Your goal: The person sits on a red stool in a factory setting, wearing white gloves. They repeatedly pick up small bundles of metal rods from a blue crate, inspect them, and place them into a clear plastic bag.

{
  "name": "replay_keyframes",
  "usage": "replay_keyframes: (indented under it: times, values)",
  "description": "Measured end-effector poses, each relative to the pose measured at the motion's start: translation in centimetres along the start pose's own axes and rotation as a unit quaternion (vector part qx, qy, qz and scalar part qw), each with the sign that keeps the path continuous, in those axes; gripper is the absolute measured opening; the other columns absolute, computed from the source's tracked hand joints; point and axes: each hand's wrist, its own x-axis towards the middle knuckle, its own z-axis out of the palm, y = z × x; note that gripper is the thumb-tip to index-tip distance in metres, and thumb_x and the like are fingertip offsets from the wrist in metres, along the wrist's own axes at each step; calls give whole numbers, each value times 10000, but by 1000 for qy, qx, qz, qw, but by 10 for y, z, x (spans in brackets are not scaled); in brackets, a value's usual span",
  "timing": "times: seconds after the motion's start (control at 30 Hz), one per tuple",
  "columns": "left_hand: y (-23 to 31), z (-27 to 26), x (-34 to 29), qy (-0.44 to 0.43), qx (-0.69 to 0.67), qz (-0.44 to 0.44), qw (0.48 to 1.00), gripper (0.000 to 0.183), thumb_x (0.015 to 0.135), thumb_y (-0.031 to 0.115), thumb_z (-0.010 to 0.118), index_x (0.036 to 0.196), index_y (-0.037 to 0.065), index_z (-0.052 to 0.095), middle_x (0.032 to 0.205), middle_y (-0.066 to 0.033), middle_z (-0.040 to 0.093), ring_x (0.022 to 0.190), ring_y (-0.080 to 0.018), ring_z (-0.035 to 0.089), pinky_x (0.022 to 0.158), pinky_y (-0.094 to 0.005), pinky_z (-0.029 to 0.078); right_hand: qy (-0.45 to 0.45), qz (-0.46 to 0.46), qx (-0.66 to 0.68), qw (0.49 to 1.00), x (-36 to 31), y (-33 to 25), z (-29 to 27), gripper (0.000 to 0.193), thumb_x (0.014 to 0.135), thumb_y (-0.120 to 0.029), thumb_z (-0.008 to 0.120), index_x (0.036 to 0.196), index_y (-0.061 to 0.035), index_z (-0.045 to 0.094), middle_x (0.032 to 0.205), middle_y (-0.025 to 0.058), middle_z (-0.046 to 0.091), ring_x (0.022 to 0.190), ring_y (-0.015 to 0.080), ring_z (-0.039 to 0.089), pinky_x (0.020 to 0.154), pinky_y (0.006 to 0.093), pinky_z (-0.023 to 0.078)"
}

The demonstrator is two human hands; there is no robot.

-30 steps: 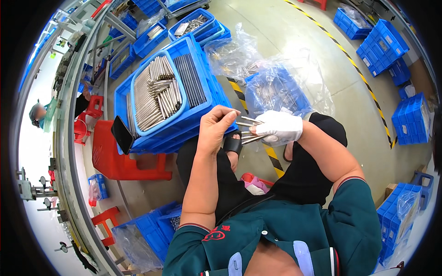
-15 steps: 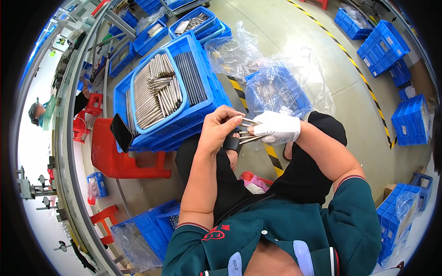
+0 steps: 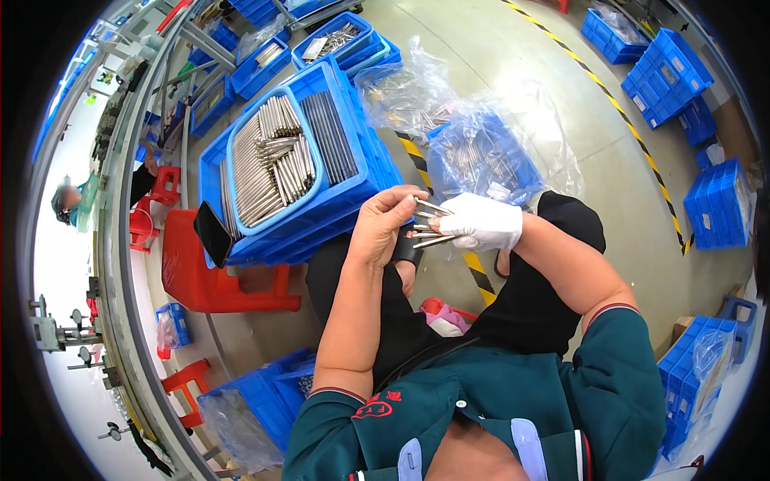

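Several thin silvery metal rods fan out from my right hand, which wears a white glove and is closed around their right ends. My bare left hand pinches the tip of the uppermost rod between thumb and fingers. Both hands are above my knees. Ahead and to the left, a light blue tray full of similar rods rests on stacked blue crates. Dark rods lie in a row to the right of that tray. Beyond my right hand is a plastic-lined blue bin with more rods.
A red stool stands to the left, beside a long metal-framed bench. A dark phone-like slab leans at the crate's corner. Blue crates line the right side, past black-and-yellow floor tape. Another person is far left.
My left fingers have shifted slightly at the rod tips, and the rods are spread a little differently. My right hand keeps its hold.
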Motion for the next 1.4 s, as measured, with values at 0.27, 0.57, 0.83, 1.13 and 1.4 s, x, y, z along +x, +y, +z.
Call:
replay_keyframes:
  times: [0.27, 0.57, 0.83, 1.13, 1.4]
  values:
    - [-3, 4, 3, -39, -121, -68, 990, 156, 878, 135, 613, 980, 20, 639, 1039, -132, 620, 893, -225, 617, 771, -382, 546, 18, -16, -24, 999, 6, 11, -5, 299, 874, -339, 625, 736, -90, 534, 538, -47, 395, 450, 44, 312, 410, 232, 220]
    - [-12, 1, 8, -65, -218, -122, 966, 93, 863, 115, 621, 916, 39, 623, 1016, -137, 619, 893, -232, 623, 775, -402, 543, 22, 4, 12, 1000, 5, 17, -4, 314, 871, -357, 624, 730, -94, 527, 527, -50, 387, 435, 52, 309, 404, 242, 232]
    - [2, 17, -1, 59, 142, 42, 987, 108, 856, 98, 643, 905, 2, 640, 866, -41, 639, 782, -84, 571, 747, -237, 449, 26, 41, -29, 998, 8, 3, -6, 314, 871, -373, 622, 729, -104, 544, 550, -57, 396, 448, 41, 310, 405, 232, 220]
    - [-4, 9, -2, 105, 8, 103, 989, 173, 905, 213, 603, 898, 39, 601, 870, -54, 630, 810, -123, 564, 758, -274, 446, 98, -5, -34, 995, 5, -9, 0, 215, 886, -259, 599, 836, -52, 568, 616, -33, 461, 523, 39, 380, 451, 206, 297]
    - [-13, 12, -1, 46, -133, 41, 989, 196, 950, 272, 523, 930, 78, 540, 934, -89, 642, 880, -165, 608, 812, -310, 495, 59, -42, -562, 824, 31, -7, 35, 349, 799, -327, 618, 952, -15, 582, 849, 199, 630, 836, 364, 609, 737, 424, 472]
